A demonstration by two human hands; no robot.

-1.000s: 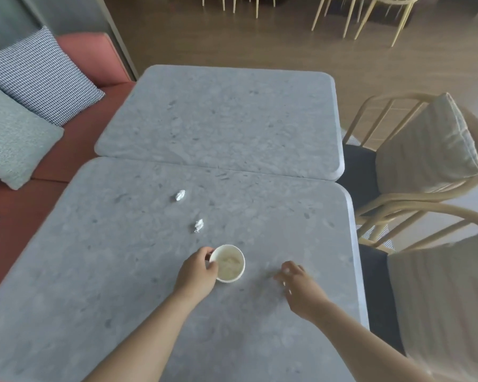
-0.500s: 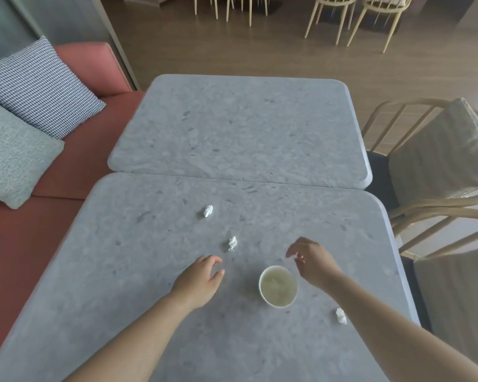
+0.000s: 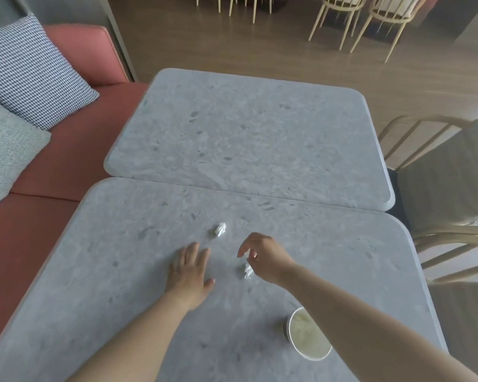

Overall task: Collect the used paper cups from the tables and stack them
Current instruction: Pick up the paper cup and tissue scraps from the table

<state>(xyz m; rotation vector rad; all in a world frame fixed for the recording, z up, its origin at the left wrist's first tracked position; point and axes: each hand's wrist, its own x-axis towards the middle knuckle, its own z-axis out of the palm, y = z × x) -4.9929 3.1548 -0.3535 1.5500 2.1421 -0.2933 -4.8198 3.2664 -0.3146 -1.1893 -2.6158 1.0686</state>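
Two grey stone-look tables sit pushed end to end, and the near table (image 3: 122, 257) is where everything is. One paper cup (image 3: 308, 337) stands upright on it near the right front corner, so its long axis runs straight up and its open mouth faces the ceiling; you can look down into it and see a pale yellowish stain or residue inside. The right forearm passes over its right side and hides a bit of the rim. The left hand (image 3: 189, 274) is spread out flat, palm down, fingers pointing away toward the far table (image 3: 246, 133), low over or on the tabletop (can't say if it's actually touching), and it's got nothing in it. The right hand (image 3: 264, 256) is loosely curled with the fingers bent downward, hovering right over a crumpled paper scrap (image 3: 248, 271); fingertips look just beside it, but I can't tell if it's pinched or merely close. A second paper scrap (image 3: 220, 229) lies a little farther out, between the two hands and toward the seam. The cup is well apart from both hands, back near the person. Red bench seat (image 3: 53, 166) with two cushions is on the left, wooden chairs on the right.
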